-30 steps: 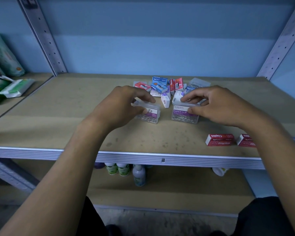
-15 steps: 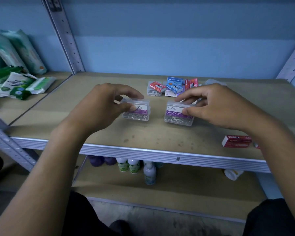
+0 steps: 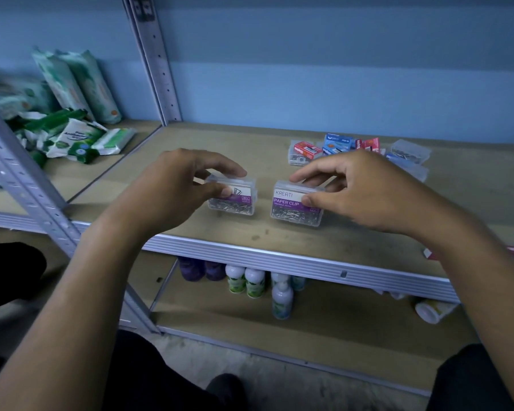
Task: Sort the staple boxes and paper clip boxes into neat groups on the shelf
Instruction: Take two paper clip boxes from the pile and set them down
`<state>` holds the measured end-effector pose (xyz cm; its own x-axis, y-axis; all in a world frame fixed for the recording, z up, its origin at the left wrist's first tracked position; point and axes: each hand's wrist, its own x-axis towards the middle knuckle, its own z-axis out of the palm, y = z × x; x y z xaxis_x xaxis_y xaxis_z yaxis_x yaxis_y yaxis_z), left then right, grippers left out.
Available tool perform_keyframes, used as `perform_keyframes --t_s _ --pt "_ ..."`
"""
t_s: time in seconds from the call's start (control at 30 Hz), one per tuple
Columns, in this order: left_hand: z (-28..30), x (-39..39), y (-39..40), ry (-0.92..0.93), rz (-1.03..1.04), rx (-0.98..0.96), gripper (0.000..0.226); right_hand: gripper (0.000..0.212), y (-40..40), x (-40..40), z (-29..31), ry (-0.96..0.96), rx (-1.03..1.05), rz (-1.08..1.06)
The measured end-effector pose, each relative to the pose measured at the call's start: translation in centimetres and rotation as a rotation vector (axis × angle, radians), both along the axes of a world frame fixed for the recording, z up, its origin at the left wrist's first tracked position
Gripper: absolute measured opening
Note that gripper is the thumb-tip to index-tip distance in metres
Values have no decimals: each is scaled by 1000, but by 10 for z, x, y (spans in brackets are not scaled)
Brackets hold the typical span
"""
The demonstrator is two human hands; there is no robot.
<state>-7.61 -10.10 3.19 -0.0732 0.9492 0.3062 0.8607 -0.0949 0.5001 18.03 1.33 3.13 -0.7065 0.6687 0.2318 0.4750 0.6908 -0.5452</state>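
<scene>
Wooden shelf (image 3: 190, 137): each hand's grip pinches one clear, purple-labelled paper clip box.

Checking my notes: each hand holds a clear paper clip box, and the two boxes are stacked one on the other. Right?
Not stacked. The head view shows the left box and right box side by side, apart, on the shelf.

Two clear paper clip boxes (image 3: 232, 197) (image 3: 297, 204) (purple labels) upright, apart, on shelf (image 3: 279, 232).
</scene>
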Motion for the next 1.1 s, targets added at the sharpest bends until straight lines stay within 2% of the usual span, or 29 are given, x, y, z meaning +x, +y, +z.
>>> perform_keyframes --t_s 0.63,0.9,1.1 --pt "-9 -19 -8 32 -7 -127 26 31 -9 -22 -8 -76 -50 45" --pt "-7 -18 -9 23 -4 -127 30 31 -8 -21 -10 -78 -63 51" --pt "-3 -13 -8 -27 12 -88 29 24 -2 -14 -12 -24 -48 17"
